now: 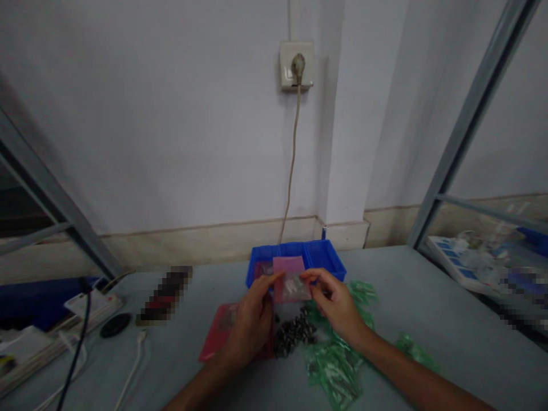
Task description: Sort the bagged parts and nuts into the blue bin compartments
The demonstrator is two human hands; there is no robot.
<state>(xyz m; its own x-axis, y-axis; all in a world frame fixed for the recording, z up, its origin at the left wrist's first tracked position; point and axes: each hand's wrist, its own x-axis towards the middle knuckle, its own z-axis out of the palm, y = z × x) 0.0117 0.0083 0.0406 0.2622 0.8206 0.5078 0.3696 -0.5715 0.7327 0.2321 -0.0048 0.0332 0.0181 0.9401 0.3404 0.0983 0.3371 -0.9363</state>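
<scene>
Between my two hands a small pink plastic bag (289,265) with light-coloured pieces inside is held up in front of a blue divided tray (327,260). My left hand (256,311) pinches the bag's left edge. On its right edge the fingers of my right hand (336,299) are closed. Below the bag lies a pile of small dark metal parts (295,334). More pink bags (216,334) lie flat, partly under my left hand. Green plastic bags with contents (336,371) are spread below and around my right hand.
A white cable (132,368), a black round disc (115,325) and a blurred-out dark object (165,297) lie on the left of the table. Metal frame posts (464,103) stand at both sides. A plug cord (292,165) hangs from the wall socket behind the tray.
</scene>
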